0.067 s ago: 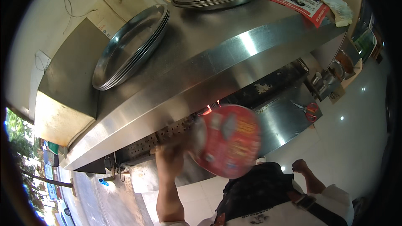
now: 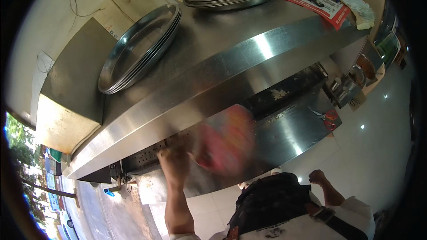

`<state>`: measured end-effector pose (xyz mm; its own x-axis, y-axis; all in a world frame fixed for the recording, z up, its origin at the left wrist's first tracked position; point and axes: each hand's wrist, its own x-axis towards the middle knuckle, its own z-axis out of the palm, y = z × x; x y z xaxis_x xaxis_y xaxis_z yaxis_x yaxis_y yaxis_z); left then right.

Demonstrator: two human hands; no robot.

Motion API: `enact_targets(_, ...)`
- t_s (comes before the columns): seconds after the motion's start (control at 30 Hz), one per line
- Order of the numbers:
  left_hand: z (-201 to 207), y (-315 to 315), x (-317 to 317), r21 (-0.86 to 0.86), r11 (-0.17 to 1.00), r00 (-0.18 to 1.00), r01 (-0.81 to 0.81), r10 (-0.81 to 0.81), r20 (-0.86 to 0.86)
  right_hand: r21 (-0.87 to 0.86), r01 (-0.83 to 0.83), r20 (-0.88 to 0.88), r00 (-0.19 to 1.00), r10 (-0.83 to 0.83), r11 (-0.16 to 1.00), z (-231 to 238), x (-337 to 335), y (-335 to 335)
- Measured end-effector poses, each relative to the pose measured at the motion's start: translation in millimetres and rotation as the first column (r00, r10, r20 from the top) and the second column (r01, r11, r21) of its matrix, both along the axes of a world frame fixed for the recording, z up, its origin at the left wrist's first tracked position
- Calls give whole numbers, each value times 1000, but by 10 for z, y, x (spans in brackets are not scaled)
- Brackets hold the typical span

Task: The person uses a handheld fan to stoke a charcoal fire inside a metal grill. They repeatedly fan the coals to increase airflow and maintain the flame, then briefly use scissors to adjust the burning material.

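Your L hand has its fingers wrapped round the handle end of the red fan; fan's motion-blurred, so exact grip's unclear. Fan's just R of that hand, below the steel hood & partly in front of the steel tabletop. Your R hand is out by your R side, fingers curled in; can't tell if anything's inside. Red-handled scissors lie nr tabletop's R end. L tray stack sits atop the hood.

Commercial kitchen, steel counter, trays (stacked)
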<state>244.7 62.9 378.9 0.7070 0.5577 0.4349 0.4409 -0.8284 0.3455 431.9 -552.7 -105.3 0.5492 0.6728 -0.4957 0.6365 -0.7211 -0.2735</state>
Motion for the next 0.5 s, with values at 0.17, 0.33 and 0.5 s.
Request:
enact_targets(0.17, 239, -255, 120, 173, 982, 974, 80, -114, 195, -142, -8, -29, 1000, 4, 990, 196, -29, 292)
enact_targets(0.33, 141, -69, 102, 130, 954, 962, -272, 272, 15, 105, 167, -81, 984, -159, 980, 324, -100, 189)
enact_targets(0.5, 279, -359, 21, 246, 940, 968, 237, -249, 18, 33, 409, -281, 880, -384, 912, 214, -134, 52)
